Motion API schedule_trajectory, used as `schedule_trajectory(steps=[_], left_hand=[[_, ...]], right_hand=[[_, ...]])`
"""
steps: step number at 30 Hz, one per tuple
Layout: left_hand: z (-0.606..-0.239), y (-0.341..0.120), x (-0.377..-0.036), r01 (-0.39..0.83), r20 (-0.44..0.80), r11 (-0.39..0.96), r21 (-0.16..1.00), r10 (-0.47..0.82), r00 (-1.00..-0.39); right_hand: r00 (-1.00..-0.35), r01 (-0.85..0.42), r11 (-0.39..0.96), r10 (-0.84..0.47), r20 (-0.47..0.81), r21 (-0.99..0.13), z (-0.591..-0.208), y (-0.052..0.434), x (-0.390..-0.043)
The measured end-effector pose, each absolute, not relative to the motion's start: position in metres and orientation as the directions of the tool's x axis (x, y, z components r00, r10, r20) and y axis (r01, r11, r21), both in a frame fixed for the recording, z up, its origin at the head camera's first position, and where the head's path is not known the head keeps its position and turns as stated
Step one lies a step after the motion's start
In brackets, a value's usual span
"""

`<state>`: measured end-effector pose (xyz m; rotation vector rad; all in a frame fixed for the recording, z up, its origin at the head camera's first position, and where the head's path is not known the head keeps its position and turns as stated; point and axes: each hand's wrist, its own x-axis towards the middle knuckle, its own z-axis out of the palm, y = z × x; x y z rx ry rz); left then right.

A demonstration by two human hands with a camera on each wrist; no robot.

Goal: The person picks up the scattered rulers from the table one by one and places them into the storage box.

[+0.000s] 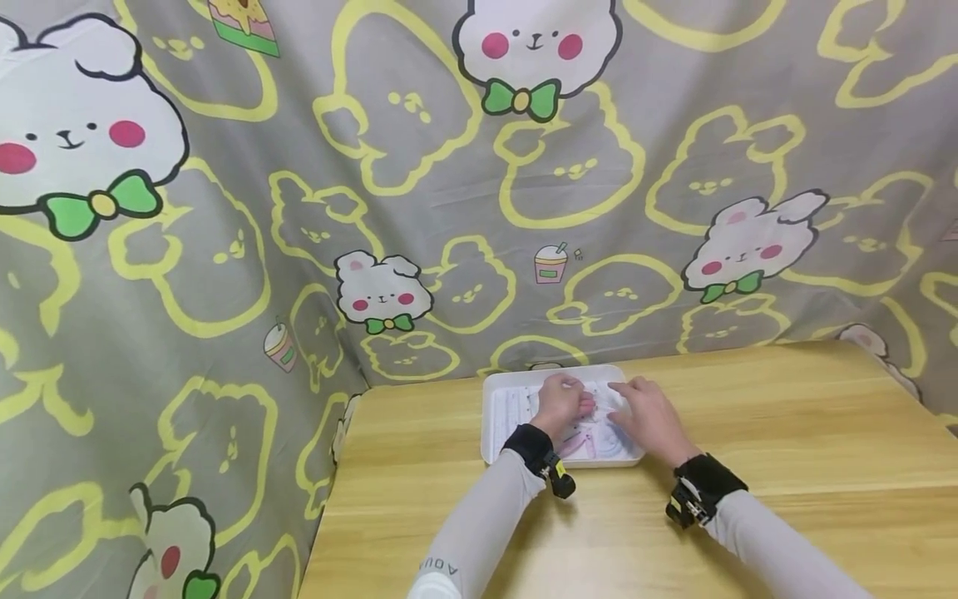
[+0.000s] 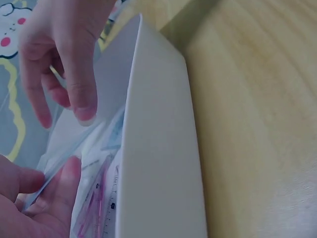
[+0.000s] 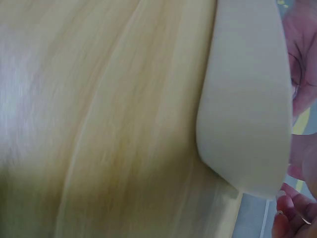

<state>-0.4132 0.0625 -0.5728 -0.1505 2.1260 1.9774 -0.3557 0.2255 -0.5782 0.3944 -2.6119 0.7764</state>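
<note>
Over the white tray, my left hand pinches the edge of a clear plastic bag between thumb and fingers, as the left wrist view shows. My right hand hovers at the tray's right side, fingers loosely bent and spread, holding nothing. In the left wrist view its thumb points down just above the plastic. Below the hands, inside the tray, lie a pink see-through piece and a clear ruler with black markings. The right wrist view mostly shows the tray's outer wall.
The tray stands on a wood-grain table, close to its back edge. Behind and to the left hangs a grey curtain with rabbit prints. More pale, flat packets lie in the left part of the tray.
</note>
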Motion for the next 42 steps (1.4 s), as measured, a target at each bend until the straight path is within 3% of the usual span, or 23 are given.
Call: schedule_trajectory(steps=[11, 16, 24, 32, 42], left_hand=[[-0.582, 0.059, -0.431, -0.107, -0.138, 0.343, 0.933, 0.069, -0.988], [-0.588, 0.059, -0.438, -0.004, -0.024, 0.426, 0.905, 0.041, -0.999], [-0.595, 0.052, -0.432, 0.135, 0.12, 0.703, 0.698, 0.071, -0.99], [-0.592, 0.051, -0.443, 0.17, 0.194, 0.734, 0.657, 0.053, -0.98], [-0.595, 0.041, -0.434, 0.118, 0.158, 0.67, 0.733, 0.001, -0.987]], right_hand=[[-0.841, -0.416, 0.874, -0.265, 0.472, -0.251, -0.582, 0.212, -0.368], [-0.825, -0.423, 0.886, -0.29, 0.486, -0.189, -0.585, 0.203, -0.379], [-0.833, -0.378, 0.919, -0.282, 0.476, -0.116, -0.596, 0.191, -0.375], [-0.819, -0.328, 0.944, -0.265, 0.508, -0.035, -0.591, 0.192, -0.387], [-0.791, -0.36, 0.929, -0.254, 0.557, -0.089, -0.603, 0.188, -0.393]])
